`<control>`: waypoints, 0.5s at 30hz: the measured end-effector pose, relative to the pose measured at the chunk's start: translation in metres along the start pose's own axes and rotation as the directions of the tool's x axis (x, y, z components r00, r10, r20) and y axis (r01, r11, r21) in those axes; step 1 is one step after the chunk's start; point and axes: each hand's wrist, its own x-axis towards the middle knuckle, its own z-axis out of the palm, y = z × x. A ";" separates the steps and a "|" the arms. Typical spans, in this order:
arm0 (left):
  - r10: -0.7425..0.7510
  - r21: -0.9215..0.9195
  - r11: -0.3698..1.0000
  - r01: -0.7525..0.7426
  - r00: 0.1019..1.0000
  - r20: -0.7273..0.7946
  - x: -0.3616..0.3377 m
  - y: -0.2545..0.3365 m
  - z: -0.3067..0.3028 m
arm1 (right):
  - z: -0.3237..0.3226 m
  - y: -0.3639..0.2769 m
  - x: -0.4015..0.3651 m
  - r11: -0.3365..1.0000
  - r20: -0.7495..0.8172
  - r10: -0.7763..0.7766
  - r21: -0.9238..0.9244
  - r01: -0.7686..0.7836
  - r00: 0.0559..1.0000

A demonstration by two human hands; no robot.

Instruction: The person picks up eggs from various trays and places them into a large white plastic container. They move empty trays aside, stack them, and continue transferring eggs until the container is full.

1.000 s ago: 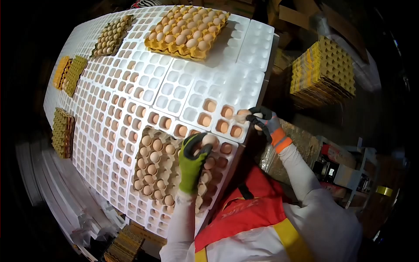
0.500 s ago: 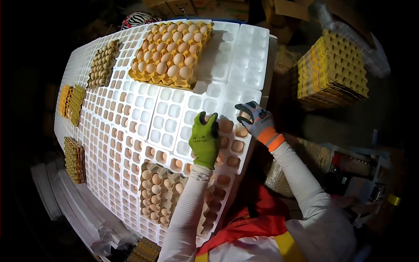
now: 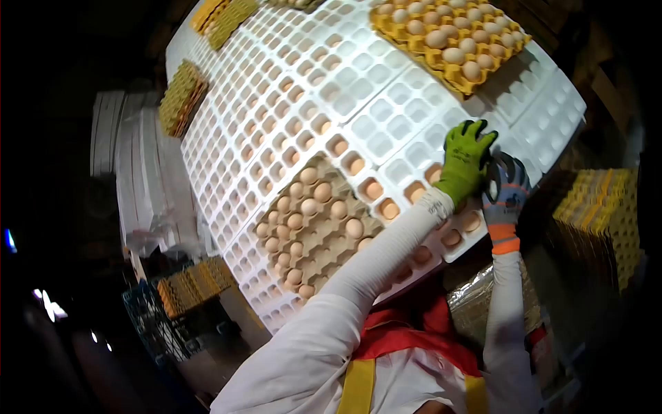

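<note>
My left hand [image 3: 469, 157], in a green glove with dark fingertips, reaches over the cells of the white foam trays [image 3: 348, 125]. Its fingers curl downward, and whatever they hold is hidden. Close beside it on the right, my right hand [image 3: 509, 190] wears a grey glove with an orange cuff. It is closed around a pale egg [image 3: 492, 189], partly visible near the thumb. Brown eggs [image 3: 389, 208] sit in the foam cells nearest my forearms. Left of my left forearm, a brown pulp tray [image 3: 329, 261] is partly filled with eggs.
A yellow egg tray [image 3: 441, 74] full of eggs rests on the foam trays at the back. Stacked egg trays [image 3: 600, 221] stand off the right edge. More stacks [image 3: 183, 96] lie along the left side, with long white foam pieces [image 3: 141, 165] beyond the edge.
The view has turned, so the table and its trays appear rotated and my hands lie further right. My hands have come closer together, almost touching. The left fingers now point forward and down.
</note>
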 end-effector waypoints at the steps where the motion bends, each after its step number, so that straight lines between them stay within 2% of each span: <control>1: -0.044 -0.060 0.997 0.044 0.999 0.003 -0.004 0.015 -0.026 | 0.002 0.002 -0.006 0.998 -0.053 -0.060 0.004 0.060 0.997; 3: -0.078 -0.198 0.977 0.076 0.997 -0.003 -0.035 0.024 -0.077 | -0.007 -0.007 -0.026 0.997 0.059 0.068 -0.039 -0.065 0.996; 4: -0.083 -0.159 0.985 0.075 0.995 -0.048 -0.054 0.025 -0.107 | -0.013 -0.012 -0.032 0.994 0.072 0.090 -0.067 -0.085 0.993; 5: -0.159 -0.133 0.980 0.150 0.986 -0.057 -0.078 0.024 -0.141 | -0.009 -0.009 -0.038 0.996 0.022 0.050 -0.080 -0.048 0.999; 7: -0.364 -0.102 0.928 0.359 0.931 -0.032 -0.125 0.017 -0.209 | 0.011 0.002 -0.047 0.989 -0.228 0.003 0.143 0.030 0.974; 8: -0.390 -0.111 0.918 0.380 0.916 -0.090 -0.146 0.012 -0.237 | 0.024 0.012 -0.049 0.969 -0.164 0.150 0.219 -0.113 0.975; 9: -0.426 -0.125 0.904 0.410 0.890 -0.160 -0.171 0.003 -0.262 | 0.013 0.012 -0.044 0.869 -0.109 0.260 0.459 -0.184 0.959; 10: -0.448 -0.048 0.893 0.448 0.872 -0.198 -0.194 -0.008 -0.287 | 0.001 0.012 -0.039 0.706 -0.053 0.366 0.666 -0.241 0.929; 11: -0.469 0.027 0.872 0.488 0.851 -0.235 -0.218 -0.019 -0.313 | -0.022 0.008 -0.030 0.342 0.029 0.406 0.922 -0.181 0.913; 12: -0.483 0.044 0.857 0.514 0.830 -0.280 -0.239 -0.022 -0.335 | -0.051 0.015 -0.039 0.234 0.118 0.504 0.935 -0.268 0.855; 13: -0.505 0.073 0.829 0.554 0.799 -0.327 -0.262 -0.023 -0.355 | -0.062 0.044 -0.059 0.135 0.141 0.509 0.961 -0.241 0.849; 14: -0.598 -0.061 0.780 0.622 0.715 -0.362 -0.285 -0.026 -0.368 | -0.073 0.064 -0.079 0.103 0.115 0.476 0.977 -0.185 0.872; 15: -0.684 -0.191 0.715 0.673 0.616 -0.389 -0.310 -0.031 -0.378 | -0.066 0.107 -0.107 -0.137 0.206 0.476 0.978 -0.160 0.855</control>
